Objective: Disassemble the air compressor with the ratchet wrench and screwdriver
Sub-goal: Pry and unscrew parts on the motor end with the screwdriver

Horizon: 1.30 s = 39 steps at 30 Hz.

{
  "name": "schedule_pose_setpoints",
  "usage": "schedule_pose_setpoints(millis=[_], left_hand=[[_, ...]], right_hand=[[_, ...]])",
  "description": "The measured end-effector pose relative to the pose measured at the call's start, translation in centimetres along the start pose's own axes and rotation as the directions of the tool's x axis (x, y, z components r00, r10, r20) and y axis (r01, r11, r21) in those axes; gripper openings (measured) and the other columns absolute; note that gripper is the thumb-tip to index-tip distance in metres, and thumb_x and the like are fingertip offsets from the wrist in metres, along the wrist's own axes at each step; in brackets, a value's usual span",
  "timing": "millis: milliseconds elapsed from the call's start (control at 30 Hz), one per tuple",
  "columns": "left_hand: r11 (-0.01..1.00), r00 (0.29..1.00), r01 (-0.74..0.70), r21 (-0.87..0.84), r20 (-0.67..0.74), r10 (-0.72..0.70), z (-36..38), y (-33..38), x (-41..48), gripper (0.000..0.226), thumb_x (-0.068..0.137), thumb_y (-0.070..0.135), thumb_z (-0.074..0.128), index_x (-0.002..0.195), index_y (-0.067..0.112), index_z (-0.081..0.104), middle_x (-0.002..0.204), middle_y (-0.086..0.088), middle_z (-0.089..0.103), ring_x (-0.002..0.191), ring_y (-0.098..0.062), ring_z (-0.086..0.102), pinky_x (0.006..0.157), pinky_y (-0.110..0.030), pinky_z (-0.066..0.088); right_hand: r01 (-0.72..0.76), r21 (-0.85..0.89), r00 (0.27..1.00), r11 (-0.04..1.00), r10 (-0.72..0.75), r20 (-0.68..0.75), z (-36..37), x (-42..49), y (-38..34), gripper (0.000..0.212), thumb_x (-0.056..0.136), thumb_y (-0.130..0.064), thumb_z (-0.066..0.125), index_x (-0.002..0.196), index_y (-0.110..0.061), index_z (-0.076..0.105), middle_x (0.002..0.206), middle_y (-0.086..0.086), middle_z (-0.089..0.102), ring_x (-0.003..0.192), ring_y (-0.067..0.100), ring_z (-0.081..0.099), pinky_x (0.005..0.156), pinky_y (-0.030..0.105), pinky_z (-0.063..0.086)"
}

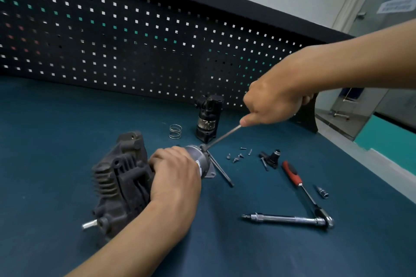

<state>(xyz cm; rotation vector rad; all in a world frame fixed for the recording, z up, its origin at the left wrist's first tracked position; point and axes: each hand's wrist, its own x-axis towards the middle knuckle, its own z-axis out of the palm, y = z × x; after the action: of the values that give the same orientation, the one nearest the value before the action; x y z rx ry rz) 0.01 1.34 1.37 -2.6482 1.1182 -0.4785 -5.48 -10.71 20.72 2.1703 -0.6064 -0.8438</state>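
Note:
The dark finned air compressor [119, 177] lies on the blue bench mat, its grey motor end [199, 157] pointing right. My left hand [175, 173] grips the motor body and holds it down. My right hand [274, 101] grips a screwdriver, whose handle is hidden in the fist. The screwdriver's steel shaft [225, 136] slants down to the motor's end plate. A long thin bolt [221, 172] sticks out from that plate to the lower right. The ratchet wrench [304, 191] with a red and black handle and a long extension [283, 218] lies at the right.
A removed black valve unit [208, 119] stands at the back by the pegboard [135, 40], beside a loose spring [175, 131]. Several small screws [239, 154], a black fitting [273, 157] and a socket bit [323, 192] lie on the mat. The bench edge runs along the right.

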Motion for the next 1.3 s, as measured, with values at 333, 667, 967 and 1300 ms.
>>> schedule_pose_setpoints(millis=[333, 667, 967, 1300], left_hand=[[0.999, 0.998, -0.01, 0.035, 0.061, 0.008, -0.6, 0.3, -1.0, 0.051, 0.101, 0.042, 0.047, 0.114, -0.008, 0.044, 0.099, -0.019, 0.052, 0.089, -0.029, 0.052, 0.066, -0.039, 0.035], [1.0, 1.0, 0.0, -0.019, -0.014, 0.0, 0.0, 0.5, -0.6, 0.057, 0.103, 0.048, 0.039, 0.116, -0.007, 0.042, 0.103, -0.021, 0.053, 0.091, -0.031, 0.053, 0.077, -0.039, 0.046], [1.0, 1.0, -0.021, -0.003, -0.014, 0.021, -0.2, 0.3, -0.7, 0.056, 0.103, 0.049, 0.039, 0.116, -0.005, 0.042, 0.101, -0.02, 0.053, 0.089, -0.03, 0.052, 0.075, -0.039, 0.045], [0.999, 1.0, -0.018, -0.04, -0.002, 0.018, -0.1, 0.0, -0.4, 0.05, 0.101, 0.044, 0.046, 0.116, -0.003, 0.043, 0.101, -0.019, 0.053, 0.088, -0.028, 0.051, 0.067, -0.039, 0.037]], right_hand=[[0.121, -0.133, 0.991, 0.984, -0.127, -0.038, -0.4, 2.1, 2.0, 0.077, 0.094, -0.075, 0.022, 0.065, -0.013, 0.059, 0.071, 0.007, 0.068, 0.07, 0.031, 0.071, 0.074, 0.049, 0.06], [0.08, -0.221, 0.992, 0.972, -0.099, -0.076, 0.4, 1.6, 1.9, 0.078, 0.094, -0.074, 0.016, 0.076, -0.013, 0.061, 0.078, 0.004, 0.069, 0.074, 0.023, 0.064, 0.077, 0.04, 0.055], [-0.047, -0.268, 0.976, 0.962, -0.013, -0.219, -0.7, 0.4, 0.4, 0.061, 0.096, -0.072, 0.016, 0.07, -0.024, 0.044, 0.078, -0.002, 0.052, 0.065, 0.016, 0.048, 0.065, 0.035, 0.041], [0.07, -0.131, 0.981, 0.989, -0.092, -0.171, 0.1, 2.3, 1.8, 0.075, 0.095, -0.073, 0.021, 0.067, -0.015, 0.061, 0.072, 0.001, 0.063, 0.065, 0.018, 0.06, 0.06, 0.033, 0.044]])
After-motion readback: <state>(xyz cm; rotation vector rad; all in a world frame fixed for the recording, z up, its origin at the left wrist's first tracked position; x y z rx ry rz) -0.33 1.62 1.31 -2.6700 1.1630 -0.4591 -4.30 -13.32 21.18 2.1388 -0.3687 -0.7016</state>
